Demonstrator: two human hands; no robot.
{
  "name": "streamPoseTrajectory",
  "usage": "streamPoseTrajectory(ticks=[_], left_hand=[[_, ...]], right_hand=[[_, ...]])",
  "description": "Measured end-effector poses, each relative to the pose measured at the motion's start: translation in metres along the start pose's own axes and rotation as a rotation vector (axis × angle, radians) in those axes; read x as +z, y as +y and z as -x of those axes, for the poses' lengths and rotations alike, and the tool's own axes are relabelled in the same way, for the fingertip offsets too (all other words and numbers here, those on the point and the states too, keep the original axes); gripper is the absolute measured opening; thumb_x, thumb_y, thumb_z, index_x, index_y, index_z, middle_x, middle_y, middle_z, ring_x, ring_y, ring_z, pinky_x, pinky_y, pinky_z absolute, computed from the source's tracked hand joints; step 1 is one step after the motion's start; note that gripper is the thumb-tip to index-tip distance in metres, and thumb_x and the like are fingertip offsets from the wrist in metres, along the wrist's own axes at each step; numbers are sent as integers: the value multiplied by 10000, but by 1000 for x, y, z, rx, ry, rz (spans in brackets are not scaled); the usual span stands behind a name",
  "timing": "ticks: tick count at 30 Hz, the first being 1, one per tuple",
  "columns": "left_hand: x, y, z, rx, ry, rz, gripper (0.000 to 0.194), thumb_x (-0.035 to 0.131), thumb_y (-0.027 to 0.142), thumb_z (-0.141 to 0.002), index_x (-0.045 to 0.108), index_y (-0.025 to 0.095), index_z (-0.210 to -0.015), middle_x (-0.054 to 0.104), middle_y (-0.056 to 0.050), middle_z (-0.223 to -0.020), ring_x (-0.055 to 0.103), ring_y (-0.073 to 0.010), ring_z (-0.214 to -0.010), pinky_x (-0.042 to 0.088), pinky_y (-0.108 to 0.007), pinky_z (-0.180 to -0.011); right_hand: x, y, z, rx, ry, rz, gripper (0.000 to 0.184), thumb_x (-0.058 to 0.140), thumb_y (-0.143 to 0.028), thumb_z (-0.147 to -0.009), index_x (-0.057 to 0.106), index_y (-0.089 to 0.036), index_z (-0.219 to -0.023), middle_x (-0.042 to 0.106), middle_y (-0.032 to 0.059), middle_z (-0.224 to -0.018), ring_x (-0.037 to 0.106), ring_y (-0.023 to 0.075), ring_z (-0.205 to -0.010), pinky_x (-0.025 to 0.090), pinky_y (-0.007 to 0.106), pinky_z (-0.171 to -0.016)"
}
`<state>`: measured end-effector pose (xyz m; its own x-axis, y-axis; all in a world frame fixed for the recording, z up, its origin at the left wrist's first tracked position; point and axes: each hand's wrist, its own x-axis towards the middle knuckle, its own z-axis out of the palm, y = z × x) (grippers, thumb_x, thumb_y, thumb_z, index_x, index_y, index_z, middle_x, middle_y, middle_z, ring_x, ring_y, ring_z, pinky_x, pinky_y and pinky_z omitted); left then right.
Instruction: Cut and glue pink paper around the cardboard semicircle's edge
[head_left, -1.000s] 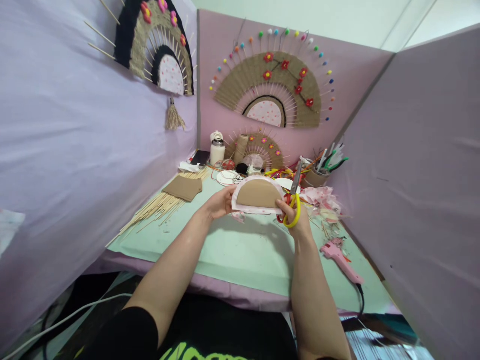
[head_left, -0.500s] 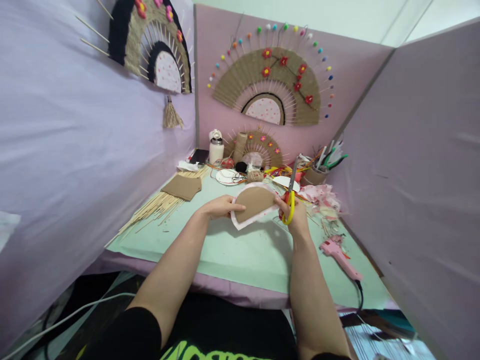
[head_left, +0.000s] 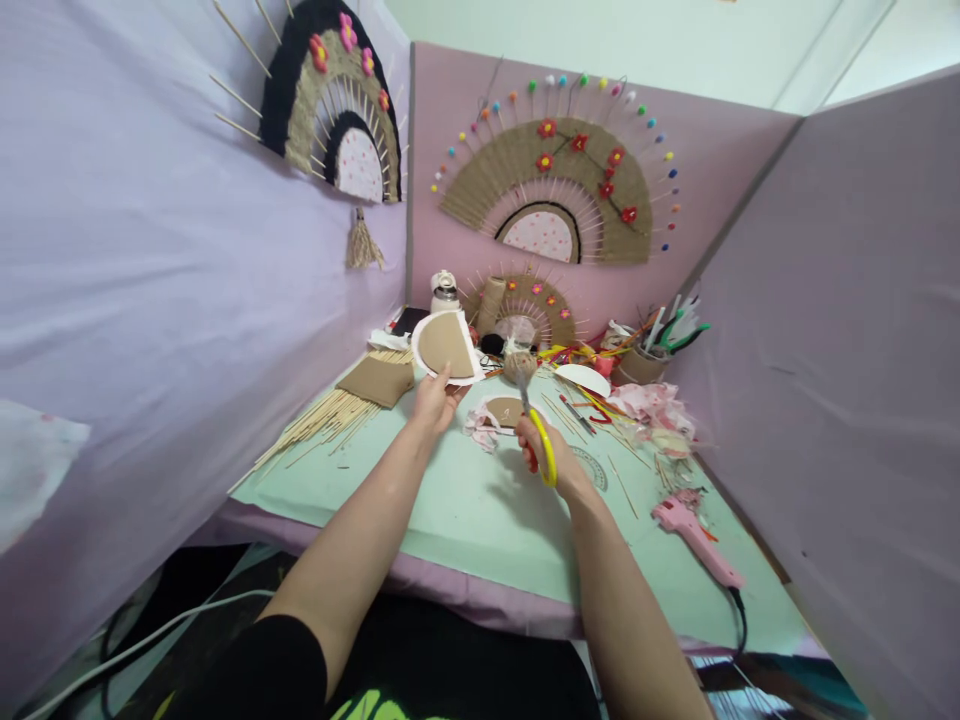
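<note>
Raised over the left side of the table, my left hand (head_left: 436,402) pinches a half-round cardboard piece (head_left: 448,345) by its lower edge. White fabric borders the cardboard all round. My right hand (head_left: 546,448) is closed round scissors (head_left: 537,425) with yellow and red handles, their blades pointing up and away from me. Just beyond that hand lies a second half-round cardboard piece (head_left: 504,411) on the table, with crumpled pink-and-white fabric scraps (head_left: 481,428) at its left end. Part of this piece is hidden by the scissors and hand.
Thin bamboo sticks (head_left: 311,425) and a brown cardboard sheet (head_left: 377,381) lie at the left. A pink glue gun (head_left: 697,540) rests at the right, near a clear protractor (head_left: 590,467). Behind stand a twine ball (head_left: 519,366) and a tool holder (head_left: 639,366). Decorated fans (head_left: 555,190) hang on the partitions.
My left hand has lifted the bordered cardboard piece up and left, away from my right hand. My right hand has let go of it and moved left and down with the scissors.
</note>
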<state>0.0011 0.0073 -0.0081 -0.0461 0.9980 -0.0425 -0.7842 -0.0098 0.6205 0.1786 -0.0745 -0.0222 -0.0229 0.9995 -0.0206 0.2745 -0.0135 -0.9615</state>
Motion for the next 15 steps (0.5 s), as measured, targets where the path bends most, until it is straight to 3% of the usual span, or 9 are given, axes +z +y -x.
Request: streamPoseTrajectory(ticks=[5, 15], left_hand=[[-2, 2, -2, 92, 14, 50, 270, 644, 208, -778, 587, 236, -1041, 683, -19, -946, 631, -116, -840, 479, -327, -865], [-1, 0, 0, 107, -49, 10, 284, 626, 191, -782, 585, 221, -1062, 681, -28, -973, 632, -117, -827, 479, -310, -850]], right_hand=[[7, -13, 14, -7, -168, 241, 440, 461, -615, -782, 480, -179, -728, 448, -30, -537, 401, 82, -424, 324, 214, -400], [-1, -18, 17, 23, -232, 333, 415, 476, -593, -785, 482, -182, -726, 467, -18, -545, 439, 95, -423, 314, 210, -397]])
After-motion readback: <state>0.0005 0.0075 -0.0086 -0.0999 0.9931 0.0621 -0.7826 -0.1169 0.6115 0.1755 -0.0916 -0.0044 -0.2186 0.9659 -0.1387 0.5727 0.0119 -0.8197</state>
